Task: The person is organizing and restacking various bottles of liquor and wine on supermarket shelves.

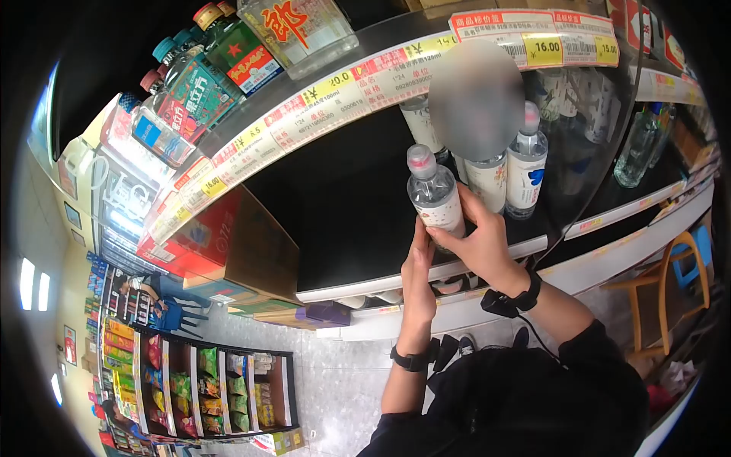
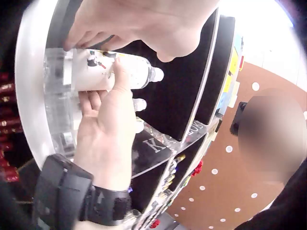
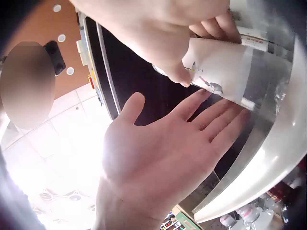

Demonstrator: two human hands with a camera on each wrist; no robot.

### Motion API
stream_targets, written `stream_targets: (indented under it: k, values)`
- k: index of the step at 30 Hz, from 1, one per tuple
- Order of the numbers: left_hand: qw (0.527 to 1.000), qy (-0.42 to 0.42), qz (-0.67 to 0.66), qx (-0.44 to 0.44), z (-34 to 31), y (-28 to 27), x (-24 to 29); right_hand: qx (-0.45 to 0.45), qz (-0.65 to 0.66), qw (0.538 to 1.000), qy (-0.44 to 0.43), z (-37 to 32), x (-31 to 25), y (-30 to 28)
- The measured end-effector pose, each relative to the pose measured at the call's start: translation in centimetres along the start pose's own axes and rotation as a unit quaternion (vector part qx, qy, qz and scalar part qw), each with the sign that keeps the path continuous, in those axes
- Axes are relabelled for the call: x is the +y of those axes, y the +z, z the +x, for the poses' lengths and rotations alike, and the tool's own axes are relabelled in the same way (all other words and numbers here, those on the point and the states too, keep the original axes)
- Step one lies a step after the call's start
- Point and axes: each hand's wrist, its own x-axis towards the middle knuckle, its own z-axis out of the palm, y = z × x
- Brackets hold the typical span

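Note:
In the head view, a clear bottle with a white printed label and a pinkish cap stands at the front of a black shelf. My right hand grips its lower part, thumb across the front and fingers behind. My left hand is at the bottle's near left side. In the right wrist view, the left palm faces the camera, its straight fingertips right at the label. The left wrist view shows the right hand around the bottle and the left hand along its other side.
Similar bottles stand close behind on the right, one partly behind a blurred patch. An upper shelf edge with price tags overhangs. Left are cardboard boxes; beyond is a snack rack. A wooden chair stands right.

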Motion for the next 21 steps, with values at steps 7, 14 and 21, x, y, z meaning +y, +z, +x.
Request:
stream_targets:
  k: [7,14,21]
  values:
    - [0.993,-0.111,-0.047,0.006,-1.4,0.8,2.3,-0.052,-0.024,0.998,0.009,-4.5,-2.1,-2.5]
    - [0.992,-0.097,-0.08,-0.004,0.3,-0.2,0.5,-0.163,-0.011,0.986,0.018,-4.2,-1.3,-1.7]
    - [0.994,-0.084,-0.064,-0.002,4.3,-1.0,-0.1,-0.194,-0.016,0.98,0.038,-1.2,0.4,-0.3]
